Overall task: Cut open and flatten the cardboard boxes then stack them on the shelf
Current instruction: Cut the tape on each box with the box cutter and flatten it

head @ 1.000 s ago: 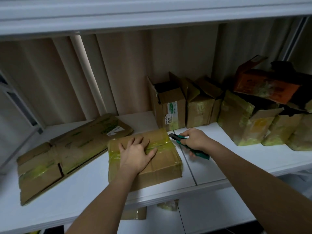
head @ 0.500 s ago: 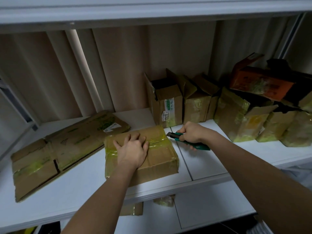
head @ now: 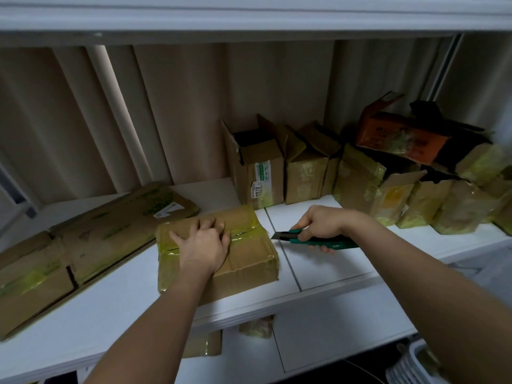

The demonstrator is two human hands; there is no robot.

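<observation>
The box (head: 219, 253) is pressed flat-handed by the left hand (head: 203, 243), its taped seam running left from the knife (head: 313, 238) gripped in the right hand (head: 322, 224), blade just beside its right edge.

Bare white shelf surface (head: 327, 261) lay open right of the sealed brown cardboard box (head: 243, 261). A row of upright yellow-taped cardboard boxes (head: 360, 184) blocked the back and right; flattened brown cardboard sheets (head: 83, 239) covered the left. The upper white shelf board (head: 249, 20) capped headroom.
</observation>
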